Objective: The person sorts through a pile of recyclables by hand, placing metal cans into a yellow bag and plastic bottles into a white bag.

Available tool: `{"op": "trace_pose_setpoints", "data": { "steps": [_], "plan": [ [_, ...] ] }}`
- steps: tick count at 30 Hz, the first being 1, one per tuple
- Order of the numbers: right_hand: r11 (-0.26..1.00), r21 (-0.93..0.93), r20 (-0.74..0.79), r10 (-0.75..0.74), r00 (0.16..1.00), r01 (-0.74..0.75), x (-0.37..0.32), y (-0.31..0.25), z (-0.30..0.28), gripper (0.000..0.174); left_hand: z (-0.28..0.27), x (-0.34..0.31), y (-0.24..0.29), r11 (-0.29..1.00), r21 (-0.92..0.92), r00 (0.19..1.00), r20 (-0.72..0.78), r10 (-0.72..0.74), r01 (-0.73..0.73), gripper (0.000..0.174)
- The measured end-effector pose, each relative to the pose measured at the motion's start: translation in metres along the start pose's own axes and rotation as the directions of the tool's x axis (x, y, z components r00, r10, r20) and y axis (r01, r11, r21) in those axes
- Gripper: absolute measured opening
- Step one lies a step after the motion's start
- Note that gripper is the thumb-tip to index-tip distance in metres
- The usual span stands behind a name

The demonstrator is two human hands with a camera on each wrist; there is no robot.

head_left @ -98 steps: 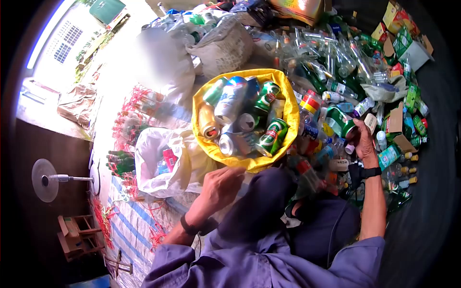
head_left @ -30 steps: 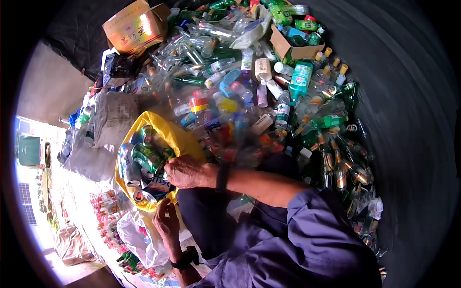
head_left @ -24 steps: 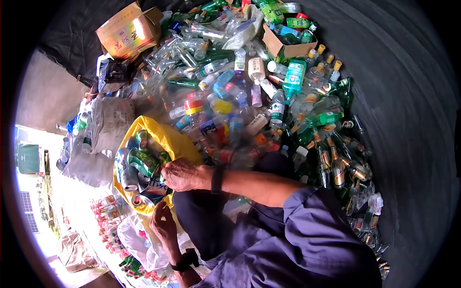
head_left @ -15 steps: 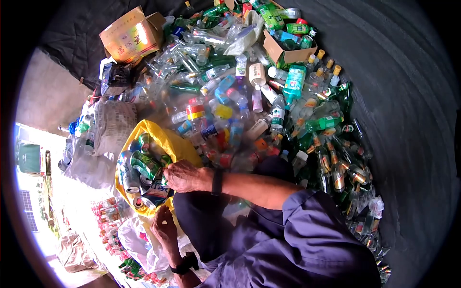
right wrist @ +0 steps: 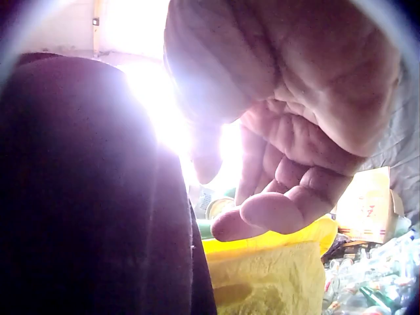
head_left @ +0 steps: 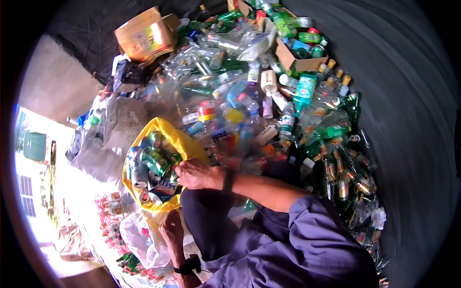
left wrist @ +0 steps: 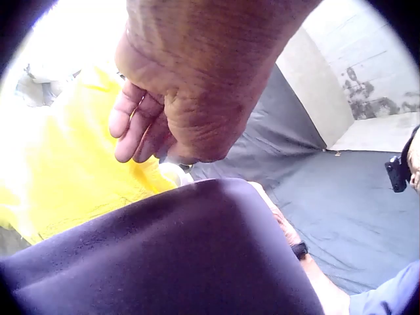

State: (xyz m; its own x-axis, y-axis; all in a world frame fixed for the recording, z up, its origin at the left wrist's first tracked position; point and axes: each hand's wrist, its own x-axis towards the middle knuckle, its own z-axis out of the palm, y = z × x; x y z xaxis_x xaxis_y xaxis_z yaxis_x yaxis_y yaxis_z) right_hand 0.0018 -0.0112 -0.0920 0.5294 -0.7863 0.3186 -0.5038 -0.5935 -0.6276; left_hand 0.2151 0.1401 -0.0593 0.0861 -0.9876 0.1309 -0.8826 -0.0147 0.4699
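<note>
In the head view, a yellow bag (head_left: 161,126) stands open with several drink cans inside, among them a silver can (head_left: 139,176) and green cans (head_left: 154,160). My right hand (head_left: 198,174) is at the bag's right rim, beside the cans. In the right wrist view that hand (right wrist: 289,131) has loosely bent fingers above the yellow rim, and no held thing shows. My left hand (head_left: 172,231) is just below the bag; in the left wrist view its relaxed fingers (left wrist: 136,125) are beside the yellow fabric, with nothing visible in them.
A large heap of plastic and glass bottles (head_left: 288,120) spreads behind and right of the bag. A white bag (head_left: 139,245) lies below it, a grey sack (head_left: 126,120) behind it. Cardboard boxes (head_left: 144,37) stand at the back. My bent knee is beside the bag.
Earlier my right hand gripped a green can over the bottles on the right; it has since come to the yellow bag without that can. The head view has turned; both hands have moved little lately.
</note>
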Motion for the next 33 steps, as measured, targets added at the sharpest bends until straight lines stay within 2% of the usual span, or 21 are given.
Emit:
{"op": "trace_pose_setpoints", "data": {
  "steps": [1, 3, 5, 7, 10, 13, 14, 15, 17, 19, 22, 23, 24, 25, 27, 29, 31, 32, 33],
  "plan": [
    [1.000, -0.003, -0.031, -0.016, 0.999, 0.016, -0.002, 0.000, 0.001, 0.026, 0.000, -0.003, -0.003, 0.998, 0.019, 0.998, -0.020, 0.064, -0.064, 0.016],
    [0.999, -0.021, -0.048, -0.025, 0.999, 0.024, -0.003, -0.002, 0.000, 0.026, -0.001, -0.005, -0.007, 1.000, 0.011, 1.000, 0.000, 0.007, -0.007, 0.018],
    [1.000, 0.011, 0.009, 0.003, 1.000, -0.003, -0.002, -0.003, -0.005, 0.025, 0.001, -0.008, -0.013, 0.999, 0.013, 0.999, 0.027, -0.039, 0.038, 0.019],
    [0.999, 0.026, 0.029, 0.022, 0.999, -0.023, -0.002, -0.004, -0.007, 0.025, 0.003, -0.010, -0.016, 0.999, 0.030, 0.999, 0.030, -0.024, 0.023, 0.020],
    [0.997, 0.054, 0.058, 0.052, 0.997, -0.055, -0.001, -0.004, -0.004, 0.025, 0.009, -0.014, -0.027, 0.995, -0.046, 0.994, 0.073, -0.084, 0.087, 0.018],
    [0.997, 0.075, 0.043, 0.023, 0.999, -0.026, -0.004, -0.004, -0.006, 0.025, 0.011, -0.017, -0.030, 0.996, -0.040, 0.994, 0.084, -0.076, 0.079, 0.019],
    [0.995, 0.052, -0.036, -0.082, 0.996, 0.084, -0.005, 0.005, 0.004, 0.024, 0.009, -0.017, -0.029, 0.998, -0.008, 0.994, 0.087, -0.068, 0.069, 0.019],
    [0.994, 0.055, -0.033, -0.093, 0.995, 0.094, -0.005, 0.002, 0.001, 0.024, 0.010, -0.019, -0.033, 0.997, -0.007, 0.994, 0.077, -0.075, 0.076, 0.019],
    [0.997, 0.080, 0.013, 0.019, 1.000, -0.020, -0.005, -0.007, -0.015, 0.024, 0.014, -0.023, -0.041, 0.994, -0.028, 0.991, 0.087, -0.103, 0.106, 0.020],
    [0.996, 0.083, 0.025, 0.021, 0.999, -0.023, -0.005, -0.010, -0.023, 0.023, 0.013, -0.025, -0.042, 0.993, -0.016, 0.990, 0.084, -0.115, 0.117, 0.020],
    [0.999, 0.040, -0.117, 0.038, 0.992, -0.034, -0.003, -0.013, -0.038, 0.024, 0.009, -0.029, -0.040, 0.991, -0.024, 0.989, 0.071, -0.132, 0.134, 0.022],
    [0.993, 0.110, -0.124, 0.048, 0.991, -0.034, -0.001, -0.003, -0.032, 0.023, 0.004, -0.030, -0.036, 0.990, -0.011, 0.988, 0.076, -0.137, 0.138, 0.021],
    [0.989, 0.101, -0.079, 0.121, 0.989, -0.113, -0.002, -0.007, -0.043, 0.024, 0.001, -0.030, -0.034, 0.991, -0.006, 0.988, 0.086, -0.132, 0.133, 0.021],
    [0.985, 0.117, -0.066, 0.138, 0.988, -0.130, -0.002, -0.011, -0.055, 0.024, -0.003, -0.031, -0.034, 0.991, 0.000, 0.987, 0.094, -0.130, 0.130, 0.021],
    [0.992, 0.121, -0.147, 0.060, 0.987, -0.042, -0.001, 0.009, -0.044, 0.023, 0.003, -0.037, -0.050, 0.990, -0.001, 0.987, 0.080, -0.143, 0.143, 0.020],
    [0.990, 0.058, -0.091, 0.135, 0.987, -0.130, -0.001, 0.017, -0.044, 0.023, -0.003, -0.039, -0.048, 0.991, -0.088, 0.994, 0.048, -0.100, 0.104, 0.020],
    [0.986, 0.062, -0.098, 0.157, 0.983, -0.152, -0.004, 0.015, -0.051, 0.024, -0.003, -0.044, -0.051, 0.990, -0.093, 0.994, 0.023, -0.104, 0.106, 0.020],
    [0.972, 0.119, -0.024, 0.209, 0.978, -0.205, -0.004, 0.012, -0.056, 0.027, -0.004, -0.047, -0.054, 0.991, -0.097, 0.996, 0.018, -0.091, 0.092, 0.020],
    [0.975, 0.121, -0.017, 0.188, 0.982, -0.185, -0.004, 0.014, -0.056, 0.027, -0.009, -0.048, -0.051, 0.990, -0.095, 0.995, 0.000, -0.104, 0.103, 0.020]
  ]
}}
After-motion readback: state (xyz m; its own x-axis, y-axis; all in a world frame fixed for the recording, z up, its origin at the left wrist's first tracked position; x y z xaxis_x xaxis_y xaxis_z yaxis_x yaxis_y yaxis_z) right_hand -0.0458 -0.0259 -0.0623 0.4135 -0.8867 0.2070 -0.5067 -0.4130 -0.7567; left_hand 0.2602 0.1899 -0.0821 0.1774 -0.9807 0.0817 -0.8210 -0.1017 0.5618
